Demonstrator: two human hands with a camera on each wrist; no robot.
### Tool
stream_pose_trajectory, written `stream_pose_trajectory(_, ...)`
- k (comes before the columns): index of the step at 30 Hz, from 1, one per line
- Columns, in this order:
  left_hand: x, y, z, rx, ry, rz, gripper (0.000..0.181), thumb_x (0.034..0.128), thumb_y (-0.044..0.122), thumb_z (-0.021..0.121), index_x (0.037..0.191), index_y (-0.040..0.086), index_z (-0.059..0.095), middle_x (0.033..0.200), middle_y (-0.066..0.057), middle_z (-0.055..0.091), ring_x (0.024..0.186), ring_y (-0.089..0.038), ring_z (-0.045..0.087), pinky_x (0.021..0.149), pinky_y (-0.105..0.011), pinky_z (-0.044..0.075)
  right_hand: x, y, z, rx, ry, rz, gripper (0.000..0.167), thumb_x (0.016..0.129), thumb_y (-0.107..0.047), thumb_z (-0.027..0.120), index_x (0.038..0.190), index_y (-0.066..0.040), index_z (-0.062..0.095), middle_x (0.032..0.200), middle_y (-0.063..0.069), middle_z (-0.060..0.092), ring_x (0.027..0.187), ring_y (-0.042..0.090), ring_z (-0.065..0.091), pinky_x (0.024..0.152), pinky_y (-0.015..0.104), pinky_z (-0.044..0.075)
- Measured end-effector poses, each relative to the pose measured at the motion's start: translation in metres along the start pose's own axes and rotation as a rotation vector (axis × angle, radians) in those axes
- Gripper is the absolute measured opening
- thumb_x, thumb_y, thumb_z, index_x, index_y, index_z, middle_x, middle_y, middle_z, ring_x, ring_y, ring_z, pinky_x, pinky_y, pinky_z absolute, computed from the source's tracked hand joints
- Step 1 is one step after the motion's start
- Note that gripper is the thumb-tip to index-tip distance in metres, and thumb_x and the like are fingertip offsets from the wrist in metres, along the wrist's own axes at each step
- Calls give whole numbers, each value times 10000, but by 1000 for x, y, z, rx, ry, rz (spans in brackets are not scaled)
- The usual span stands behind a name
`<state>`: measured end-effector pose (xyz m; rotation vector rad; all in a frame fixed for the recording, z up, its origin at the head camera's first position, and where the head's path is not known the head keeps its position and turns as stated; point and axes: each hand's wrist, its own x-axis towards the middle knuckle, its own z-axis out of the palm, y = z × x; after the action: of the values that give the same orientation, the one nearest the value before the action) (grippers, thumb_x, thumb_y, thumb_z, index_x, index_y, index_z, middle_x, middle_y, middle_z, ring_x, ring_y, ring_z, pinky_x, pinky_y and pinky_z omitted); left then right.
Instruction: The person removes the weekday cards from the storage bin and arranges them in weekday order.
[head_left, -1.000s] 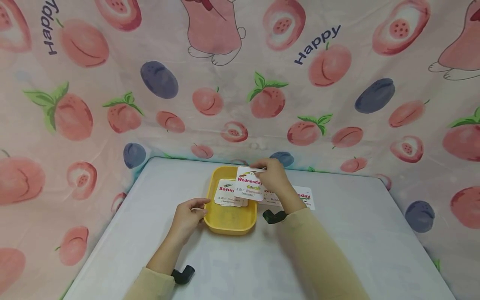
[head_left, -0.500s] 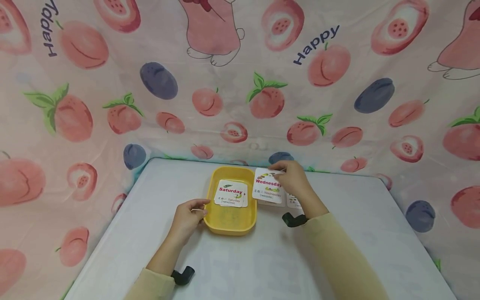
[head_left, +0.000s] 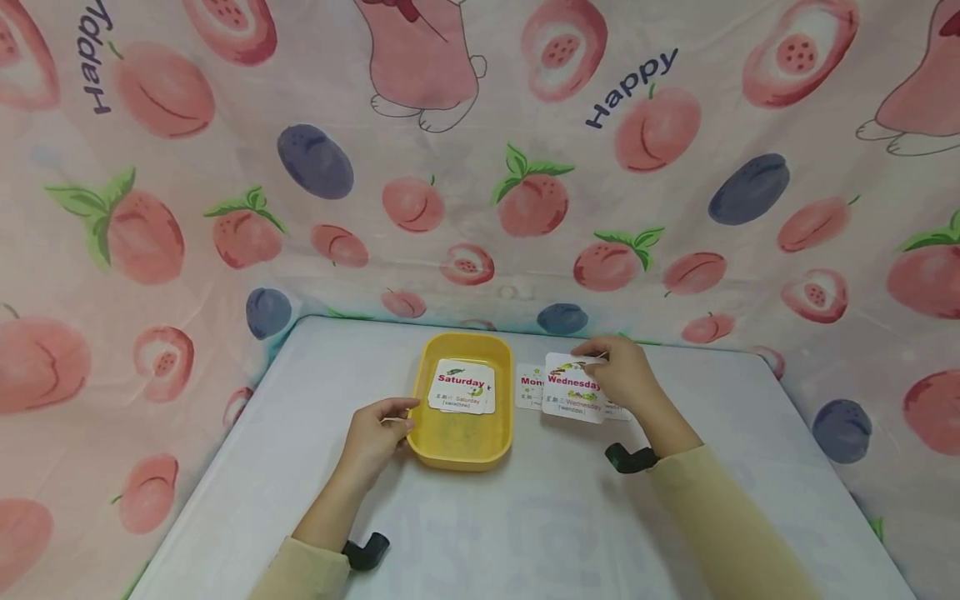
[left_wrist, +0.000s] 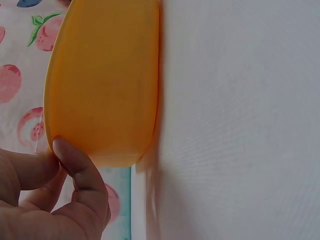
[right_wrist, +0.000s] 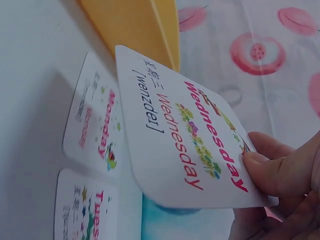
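My right hand [head_left: 624,372] pinches the Wednesday card [head_left: 572,392] between thumb and fingers by its upper right corner. In the right wrist view that card [right_wrist: 175,135] is held tilted above the table, over the Monday card [right_wrist: 95,115] and the Tuesday card [right_wrist: 87,205], which lie in a row. From the head view it partly covers both. My left hand [head_left: 375,437] pinches the left rim of the yellow tray [head_left: 463,461]; in the left wrist view the thumb and a finger meet at the tray's edge. Inside the tray lies the Saturday card [head_left: 461,387], with another card's edge showing beneath.
The white table [head_left: 480,542] ends at the back against a peach-printed cloth [head_left: 465,167], which hangs close behind the tray. Each wrist wears a black band mount [head_left: 367,552].
My right hand has carried the Wednesday card from over the tray to the right, past the Monday card. The left hand and the tray have stayed put.
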<state>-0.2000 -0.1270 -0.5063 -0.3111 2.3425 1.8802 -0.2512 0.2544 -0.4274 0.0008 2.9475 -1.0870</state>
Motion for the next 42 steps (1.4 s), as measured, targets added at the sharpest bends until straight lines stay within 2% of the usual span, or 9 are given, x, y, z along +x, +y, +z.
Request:
stream_pose_trajectory(8, 0, 0, 0, -2, -1, 4, 346, 987, -41, 656, 1304, 54, 757, 1206, -150, 609, 932, -207, 621, 743, -286, 597, -1, 29, -13, -40, 2, 32, 322, 1015, -40, 626, 1288, -120, 777, 1439, 209, 655, 1310, 404, 560, 1108, 623, 473)
stream_pose_trajectory(18, -1, 0, -1, -13, -7, 2, 338, 992, -36, 669, 1306, 50, 755, 1205, -150, 611, 934, -206, 617, 730, -284, 595, 4, 69, -28, -81, -17, 56, 330, 998, -40, 639, 1286, -120, 780, 1438, 236, 642, 1187, 379, 555, 981, 512, 484)
stream_pose_trajectory(26, 0, -1, -1, 1, 0, 8, 331, 991, -33, 670, 1298, 50, 759, 1198, -148, 619, 942, -206, 618, 748, -292, 599, 12, 97, -41, -96, -36, 65, 318, 1019, -64, 634, 1303, -118, 765, 1436, 245, 629, 1189, 400, 529, 977, 528, 490)
stream_pose_trajectory(34, 1, -1, 0, 0, 2, -5, 336, 989, -30, 669, 1298, 63, 762, 1195, -140, 625, 949, -216, 623, 757, -284, 599, 15, 119, -54, -122, -60, 71, 313, 1019, -63, 641, 1310, -87, 755, 1392, 250, 652, 1150, 392, 535, 886, 428, 508)
stream_pose_trajectory(42, 1, -2, -2, 1, 5, -4, 337, 986, -25, 670, 1295, 68, 765, 1183, -136, 624, 940, -217, 622, 747, -279, 597, 19, 136, -57, -129, -80, 124, 301, 1033, -62, 635, 1309, -81, 753, 1396, 258, 639, 1156, 396, 518, 901, 434, 495)
